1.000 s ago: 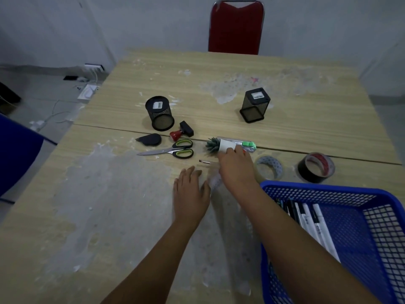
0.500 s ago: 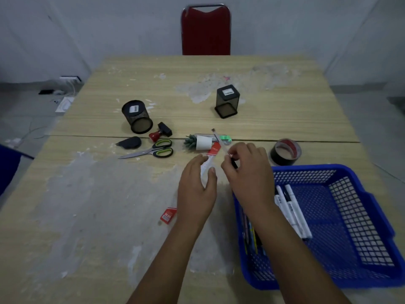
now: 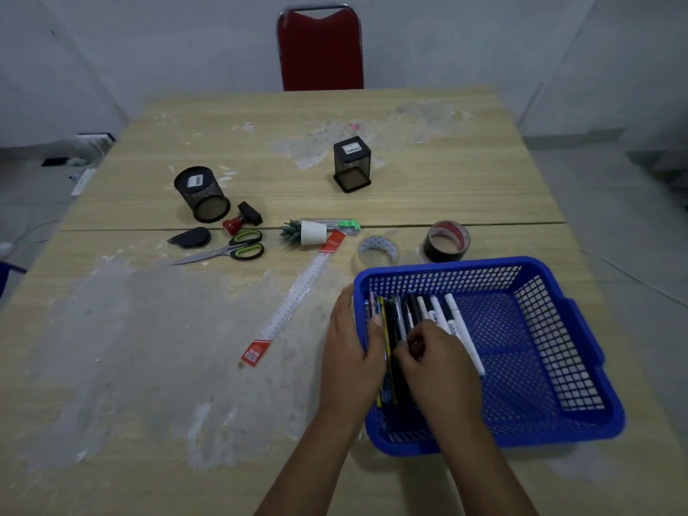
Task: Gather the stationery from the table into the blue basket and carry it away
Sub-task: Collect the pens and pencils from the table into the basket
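Note:
The blue basket (image 3: pixel 551 370) stands on the table (image 3: pixel 130 366) at the right, with several pens and white markers (image 3: pixel 439 314) lying along its left side. My left hand (image 3: pixel 350 355) lies against the basket's left wall, thumb hooked over the rim. Inside the basket, my right hand (image 3: pixel 439 363) has its fingers curled onto the dark pens. A long ruler in a clear sleeve (image 3: pixel 294 303) lies diagonally on the table left of the basket. Beyond it are green-handled scissors (image 3: pixel 231 251), a clear tape roll (image 3: pixel 378 251) and a black tape roll (image 3: pixel 446 242).
Further back lie a round mesh pen holder (image 3: pixel 203 199) on its side, a square mesh holder (image 3: pixel 352 165), a red-and-black stamp (image 3: pixel 242 219), a small black item (image 3: pixel 190 238), a toy plant in a white pot (image 3: pixel 307 232) and a green-tipped cutter (image 3: pixel 344 225). A red chair (image 3: pixel 320 50) stands behind the table.
My left hand has let go of the ruler, which now lies on the table. Both hands have moved back and right to the basket; the right one has gone inside it.

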